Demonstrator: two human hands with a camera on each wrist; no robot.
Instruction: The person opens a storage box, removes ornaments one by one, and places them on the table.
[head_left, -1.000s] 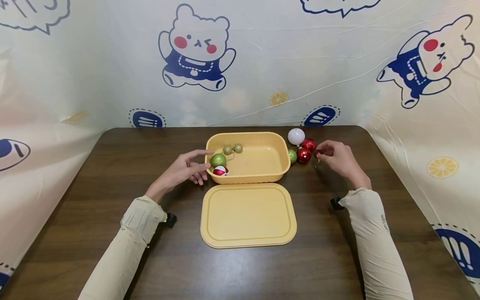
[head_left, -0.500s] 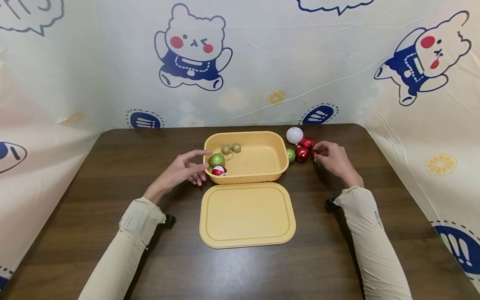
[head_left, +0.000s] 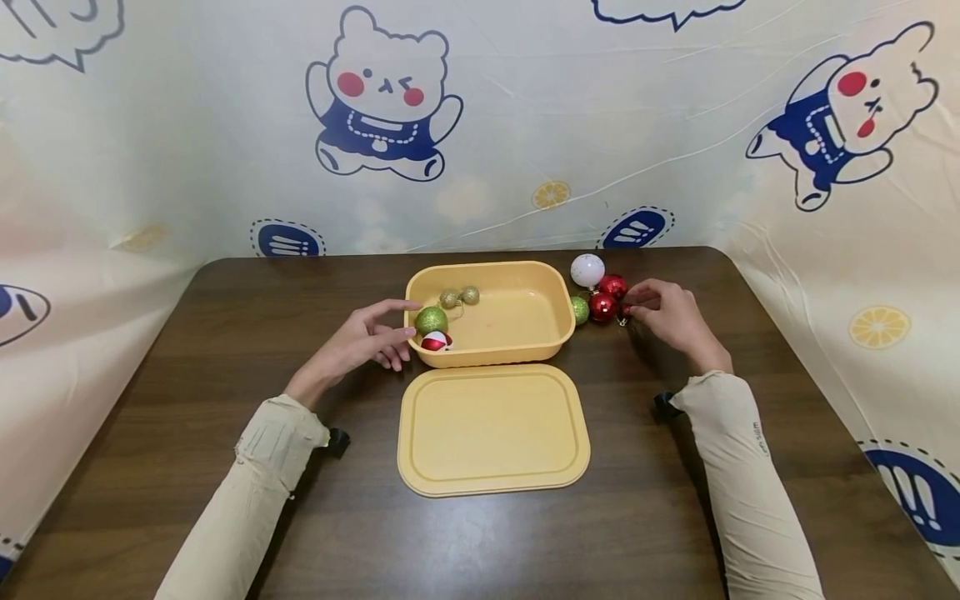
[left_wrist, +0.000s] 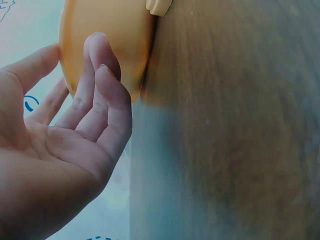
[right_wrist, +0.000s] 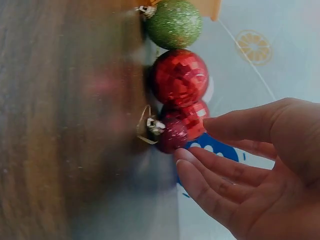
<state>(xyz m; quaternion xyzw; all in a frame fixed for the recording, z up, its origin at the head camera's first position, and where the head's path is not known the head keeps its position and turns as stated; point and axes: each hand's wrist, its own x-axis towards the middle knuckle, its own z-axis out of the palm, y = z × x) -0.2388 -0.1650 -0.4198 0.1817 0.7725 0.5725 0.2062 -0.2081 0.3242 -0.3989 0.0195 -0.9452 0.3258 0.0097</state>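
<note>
A yellow bin (head_left: 495, 355) stands open on the dark wooden table, its lid (head_left: 493, 429) lying flat in front of it. Inside are a green glitter ball (head_left: 431, 320), a red-and-white ball (head_left: 435, 341) and two small gold balls (head_left: 459, 297). My left hand (head_left: 371, 337) rests open against the bin's left wall (left_wrist: 107, 30), holding nothing. Right of the bin lie a white ball (head_left: 587, 270), two red balls (head_left: 602, 307), a green ball (right_wrist: 174, 24) and a small dark red ball (right_wrist: 172, 136). My right hand (head_left: 663, 312) reaches this small ball, fingertips (right_wrist: 184, 154) at it, thumb close above.
The table (head_left: 225, 375) has rounded corners and is walled on three sides by a cartoon-printed cloth (head_left: 480, 125). Bare wood lies left of the bin and right of my right forearm.
My right hand has slid a little to the left, up to the small dark red ball beside the red ones. The left hand has stayed at the bin.
</note>
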